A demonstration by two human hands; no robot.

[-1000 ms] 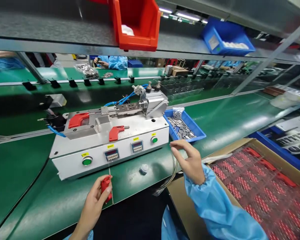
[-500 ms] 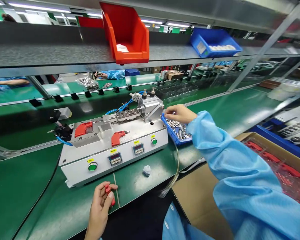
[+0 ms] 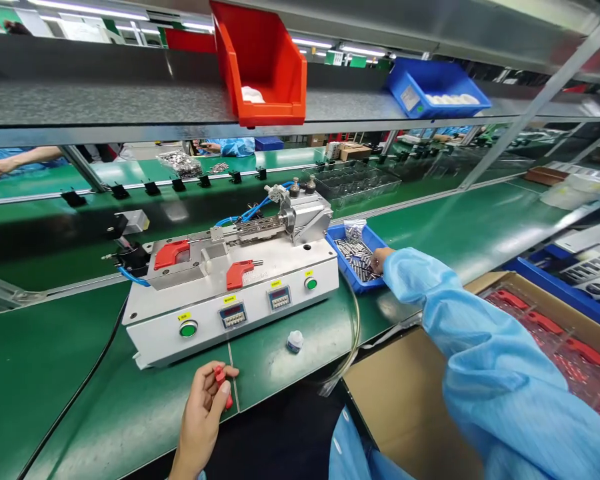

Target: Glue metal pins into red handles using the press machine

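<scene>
My left hand [image 3: 203,407] is closed around a small red plastic piece [image 3: 221,383] in front of the machine, near the bench's front edge. My right hand [image 3: 379,260] is down inside a blue tray [image 3: 350,275] of short metal pins [image 3: 357,257]. Its fingers look bunched among the pins, their tips hidden. Between the hands stands a white bench machine [image 3: 180,313]. One red plastic handle [image 3: 171,253] sits in its left fixture. Another red handle [image 3: 239,273], with a metal shaft, lies on its top plate.
A small white-capped container [image 3: 295,341] stands on the green bench before the machine. On the right, a cardboard box [image 3: 480,283] holds bagged red handles. Overhead, a shelf carries a red bin [image 3: 273,113] and a blue bin [image 3: 437,93]. Another person's arm [image 3: 20,160] shows across the bench.
My right hand has moved from above the tray's far left corner down to its right side, uncovering a clear bag of pins. My left hand still holds the red piece. The view has shifted slightly.
</scene>
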